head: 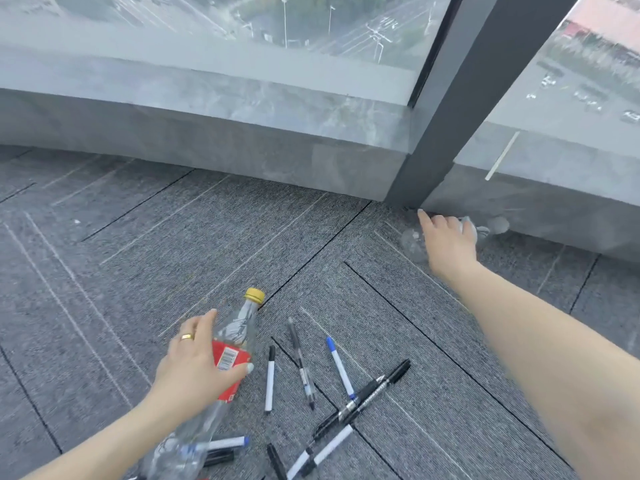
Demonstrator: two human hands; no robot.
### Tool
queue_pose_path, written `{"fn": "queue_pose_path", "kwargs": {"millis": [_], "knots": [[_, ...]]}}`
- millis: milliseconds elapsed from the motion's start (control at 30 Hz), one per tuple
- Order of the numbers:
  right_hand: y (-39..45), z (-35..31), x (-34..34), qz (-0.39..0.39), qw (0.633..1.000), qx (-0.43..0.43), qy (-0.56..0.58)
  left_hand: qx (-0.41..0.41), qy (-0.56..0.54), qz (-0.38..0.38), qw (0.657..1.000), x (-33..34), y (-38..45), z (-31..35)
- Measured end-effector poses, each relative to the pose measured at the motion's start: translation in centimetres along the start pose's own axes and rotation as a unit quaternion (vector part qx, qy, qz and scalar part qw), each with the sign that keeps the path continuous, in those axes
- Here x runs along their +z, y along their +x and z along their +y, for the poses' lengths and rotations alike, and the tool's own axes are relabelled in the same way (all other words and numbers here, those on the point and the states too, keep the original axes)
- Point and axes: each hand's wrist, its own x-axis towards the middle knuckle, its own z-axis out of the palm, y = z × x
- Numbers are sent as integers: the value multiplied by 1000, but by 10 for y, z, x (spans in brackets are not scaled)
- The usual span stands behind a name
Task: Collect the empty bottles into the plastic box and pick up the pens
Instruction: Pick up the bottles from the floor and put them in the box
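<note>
My left hand (194,362) grips a clear empty bottle (239,327) with a yellow cap and a red label, held low over the carpet. Far out to the right, my right hand (446,237) reaches over a second clear bottle (414,242) that lies on the floor against the wall base; the hand hides most of it and the bottle is blurred, so whether the fingers hold it is unclear. Several pens lie scattered on the carpet: a white marker with a black cap (269,379), a blue-capped one (341,367), a large black marker (367,398). No plastic box is in view.
Grey carpet tiles (138,254) cover the floor. A low grey ledge (242,147) under tall windows runs along the far side, split by a dark window post (446,133). A thin white stick (502,155) lies on the ledge at right.
</note>
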Motion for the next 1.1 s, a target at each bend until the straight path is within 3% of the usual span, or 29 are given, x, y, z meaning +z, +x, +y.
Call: {"fn": "queue_pose_path", "kwargs": {"millis": [300,500,667,833,1100], "knots": [[-9,-7,8,11,999,-45,-10,-61,-57,-8,996,24,11,-11],[-21,-35,0,49,990,-122,51,-55,-114,-27,992,24,14,-9],[-36,-62,-19,50,978,-110,168,-54,-180,-14,982,5,25,1],[-67,-83,-77,13,961,-102,258,-41,-238,2,970,-37,-11,16],[-162,-92,-227,-72,933,-117,332,-74,-319,11,945,-161,-151,18]]}}
